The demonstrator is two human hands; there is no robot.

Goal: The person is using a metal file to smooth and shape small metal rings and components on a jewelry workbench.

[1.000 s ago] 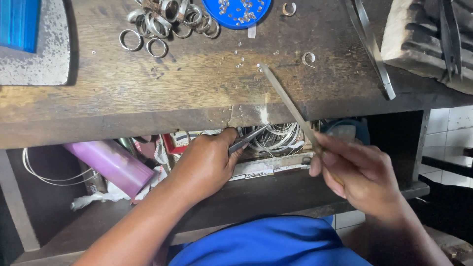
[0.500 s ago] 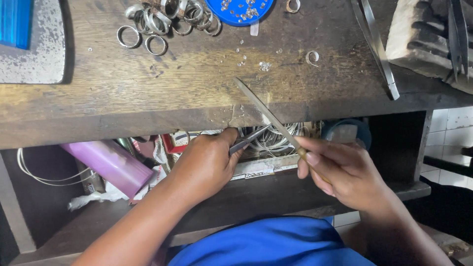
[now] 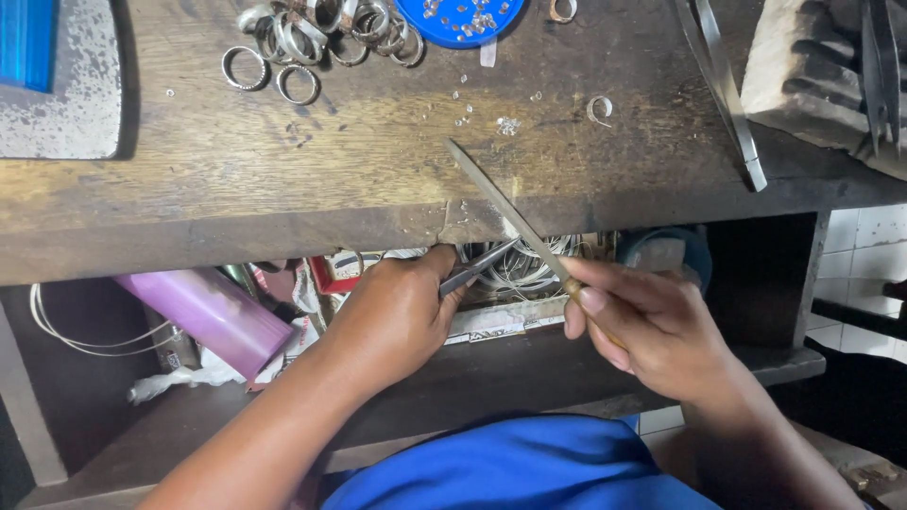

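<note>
At the far left corner of the workbench lies a grey metal plate with a blue block on it. Along the far edge, a heap of silver rings sits beside a blue dish of small clear stones, with loose stones scattered toward the middle, all within easy reach of the front edge.

Below the front edge, on the open shelf, a purple cylinder lies at the left and coils of wire at the centre.

The left hand is closed around a pair of pliers, thumb braced against the bench's front edge, apparently for steadiness. The pliers' tips point up toward a worn notch in that edge; what they grip, if anything, is too small to tell.

The right hand is closed on the handle of a slim file, held between thumb and fingers. The file slants up and leftward across the front edge, its tip over the benchtop, its length passing just beside the pliers' tips.

At the far right edge, long metal tweezers lie by a charred block.
</note>
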